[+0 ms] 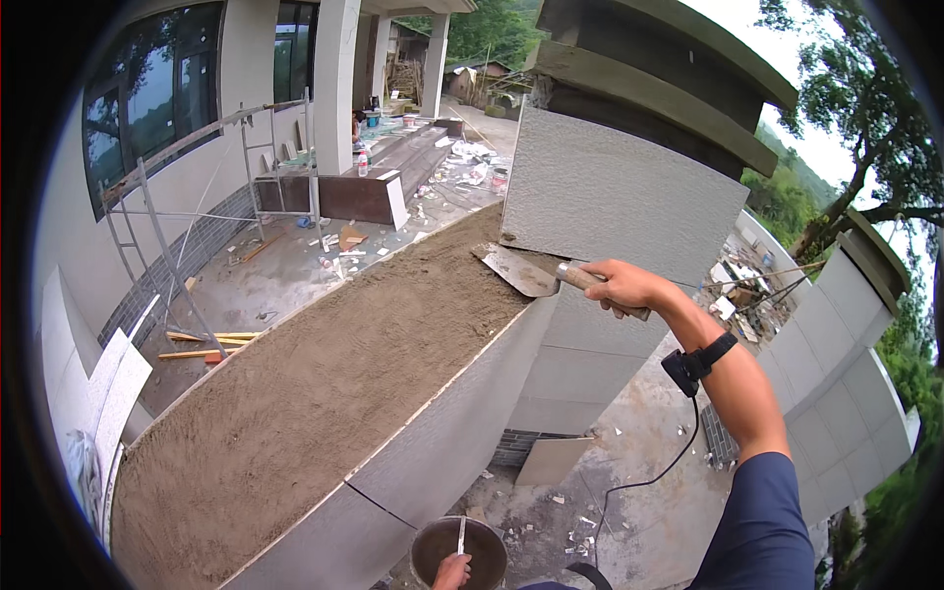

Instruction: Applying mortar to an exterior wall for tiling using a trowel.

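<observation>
My right hand [624, 287] is closed around the wooden handle of a trowel [521, 271]. The blade rests on wet grey-brown mortar [324, 364] spread along the top of a low wall, at its far end against a tiled pillar [619, 182]. At the lower edge, my left hand [453, 572] is closed on the pale handle of a dark, round bucket [500, 560]. That handle crosses the bucket's mouth, and grey material shows inside. The bucket hangs or stands beside the wall's grey tiled side [433, 442]; I cannot tell which.
A metal scaffold frame [147, 197] stands left by the house. Dark steps [418, 167] with debris lie beyond. Loose pale panels [113, 383] lean at the far left. A tile [553, 462] leans at the pillar's foot. Another tiled wall [836, 374] stands right.
</observation>
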The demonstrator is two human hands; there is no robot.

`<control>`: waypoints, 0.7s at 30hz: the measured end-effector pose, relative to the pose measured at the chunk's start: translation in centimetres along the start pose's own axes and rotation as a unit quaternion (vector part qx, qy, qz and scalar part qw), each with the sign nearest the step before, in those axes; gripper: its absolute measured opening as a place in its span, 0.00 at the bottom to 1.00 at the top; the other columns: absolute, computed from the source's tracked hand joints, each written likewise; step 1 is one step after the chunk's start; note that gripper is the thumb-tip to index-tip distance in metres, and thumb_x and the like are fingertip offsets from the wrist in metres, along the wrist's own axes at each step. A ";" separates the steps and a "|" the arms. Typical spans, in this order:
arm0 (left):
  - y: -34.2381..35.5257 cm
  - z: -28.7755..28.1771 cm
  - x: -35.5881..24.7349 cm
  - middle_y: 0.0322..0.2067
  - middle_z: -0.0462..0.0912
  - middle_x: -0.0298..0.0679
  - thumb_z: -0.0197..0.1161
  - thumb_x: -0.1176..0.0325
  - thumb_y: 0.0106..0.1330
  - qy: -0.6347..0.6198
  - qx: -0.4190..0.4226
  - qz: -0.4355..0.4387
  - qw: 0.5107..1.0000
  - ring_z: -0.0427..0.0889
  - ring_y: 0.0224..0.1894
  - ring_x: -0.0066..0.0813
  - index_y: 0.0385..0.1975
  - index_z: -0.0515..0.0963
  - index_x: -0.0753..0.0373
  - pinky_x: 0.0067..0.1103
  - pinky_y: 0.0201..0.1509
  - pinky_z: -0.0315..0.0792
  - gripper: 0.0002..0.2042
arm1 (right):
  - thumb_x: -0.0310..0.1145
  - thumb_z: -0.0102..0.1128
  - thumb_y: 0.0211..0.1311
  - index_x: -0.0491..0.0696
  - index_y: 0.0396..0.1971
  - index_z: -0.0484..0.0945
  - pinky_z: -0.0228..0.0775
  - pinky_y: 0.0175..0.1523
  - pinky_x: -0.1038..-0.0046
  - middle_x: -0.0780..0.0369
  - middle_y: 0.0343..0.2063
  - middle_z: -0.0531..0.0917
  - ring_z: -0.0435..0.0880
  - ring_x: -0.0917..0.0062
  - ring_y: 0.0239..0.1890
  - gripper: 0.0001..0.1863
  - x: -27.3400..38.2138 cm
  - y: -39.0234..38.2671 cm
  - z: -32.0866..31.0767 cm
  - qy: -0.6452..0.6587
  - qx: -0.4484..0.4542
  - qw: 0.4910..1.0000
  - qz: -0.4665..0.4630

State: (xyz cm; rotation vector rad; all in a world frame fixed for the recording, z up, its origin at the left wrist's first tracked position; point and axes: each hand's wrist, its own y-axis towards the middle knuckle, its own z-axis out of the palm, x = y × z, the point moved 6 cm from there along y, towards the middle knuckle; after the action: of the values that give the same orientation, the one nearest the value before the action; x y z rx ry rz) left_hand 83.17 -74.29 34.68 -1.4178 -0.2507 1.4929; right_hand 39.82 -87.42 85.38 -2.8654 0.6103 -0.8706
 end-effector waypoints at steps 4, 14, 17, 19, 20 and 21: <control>-0.1 0.0 -0.7 0.17 0.67 0.25 0.57 0.61 0.66 -0.021 0.009 0.016 1.000 0.63 0.14 0.13 0.32 0.72 0.54 0.14 0.14 0.55 0.06 | 0.33 0.57 0.59 0.45 0.62 0.67 0.68 0.22 0.73 0.61 0.21 0.75 0.74 0.79 0.16 0.29 0.2 -0.6 1.1 -0.006 -0.013 1.000 0.010; 2.0 -2.5 0.4 0.22 0.72 0.32 0.58 0.59 0.63 0.035 0.030 0.000 0.999 0.70 0.21 0.19 0.32 0.74 0.61 0.17 0.22 0.64 0.11 | 0.32 0.55 0.61 0.44 0.57 0.69 0.69 0.22 0.73 0.62 0.20 0.74 0.74 0.80 0.16 0.24 2.5 1.4 4.5 0.028 -0.092 0.994 0.043; 1.8 -2.8 0.0 0.22 0.71 0.32 0.59 0.59 0.62 0.047 0.035 -0.004 0.998 0.69 0.21 0.19 0.31 0.74 0.61 0.18 0.22 0.64 0.11 | 0.32 0.54 0.61 0.44 0.57 0.70 0.69 0.23 0.73 0.62 0.20 0.74 0.75 0.79 0.16 0.23 3.2 2.5 4.8 0.021 -0.097 0.994 0.048; 2.4 -3.1 0.6 0.22 0.71 0.32 0.59 0.58 0.61 0.061 0.035 -0.004 0.998 0.69 0.21 0.20 0.32 0.74 0.61 0.18 0.22 0.64 0.12 | 0.31 0.54 0.61 0.44 0.56 0.70 0.69 0.23 0.73 0.62 0.20 0.74 0.75 0.79 0.16 0.22 4.1 3.2 5.0 0.018 -0.099 0.994 0.047; 2.7 -2.9 0.8 0.20 0.69 0.28 0.59 0.59 0.63 0.023 0.046 0.024 0.998 0.66 0.17 0.17 0.33 0.74 0.59 0.16 0.18 0.60 0.10 | 0.31 0.54 0.60 0.43 0.55 0.70 0.69 0.22 0.73 0.62 0.20 0.75 0.75 0.78 0.16 0.22 4.5 3.4 5.2 0.018 -0.103 0.993 0.049; 2.9 -3.0 1.0 0.17 0.66 0.25 0.58 0.59 0.65 -0.016 0.057 0.053 0.997 0.63 0.14 0.14 0.35 0.75 0.56 0.14 0.14 0.56 0.08 | 0.31 0.54 0.59 0.43 0.54 0.70 0.69 0.22 0.72 0.61 0.21 0.75 0.76 0.78 0.16 0.22 4.9 3.8 5.5 0.019 -0.106 0.993 0.050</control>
State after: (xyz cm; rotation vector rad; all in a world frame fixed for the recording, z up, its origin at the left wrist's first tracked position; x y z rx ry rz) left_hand 84.40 -76.29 31.07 -1.3352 -0.1101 1.5913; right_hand 45.20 -92.99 82.61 -2.9769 0.8953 -0.8964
